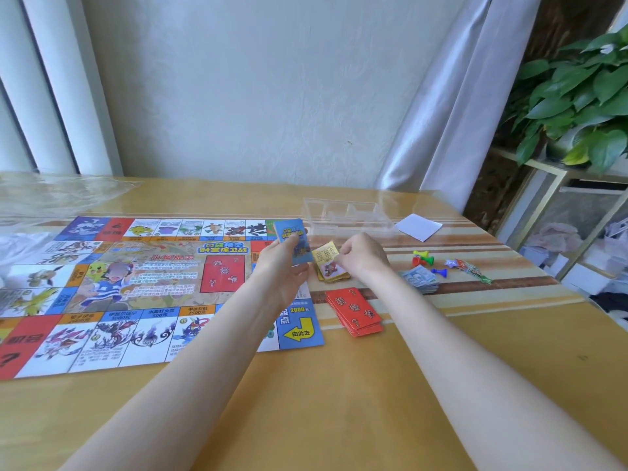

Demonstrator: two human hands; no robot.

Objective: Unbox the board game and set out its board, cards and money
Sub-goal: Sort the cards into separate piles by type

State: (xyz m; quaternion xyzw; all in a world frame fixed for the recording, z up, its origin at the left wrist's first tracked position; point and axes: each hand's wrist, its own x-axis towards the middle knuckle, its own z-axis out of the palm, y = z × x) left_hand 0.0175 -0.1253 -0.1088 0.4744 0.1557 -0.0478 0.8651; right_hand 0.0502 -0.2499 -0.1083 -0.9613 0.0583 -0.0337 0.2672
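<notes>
The colourful game board (142,287) lies unfolded flat on the left half of the table. My left hand (283,266) grips a stack of blue-backed cards (295,240), held upright above the board's right edge. My right hand (362,254) pinches a single yellow card (326,252) just above a small pile of yellow cards (334,271) on the table. In front of that pile lies a stack of red cards (355,311). A pile of paper money (419,278) sits to the right of my right wrist.
A clear plastic box (343,212) stands behind my hands, with a white slip of paper (419,226) beside it. Coloured pawns (424,260) and small plastic pieces (470,268) lie at the right. Crumpled clear wrap (51,195) sits far left. A potted plant (584,96) stands on a shelf right.
</notes>
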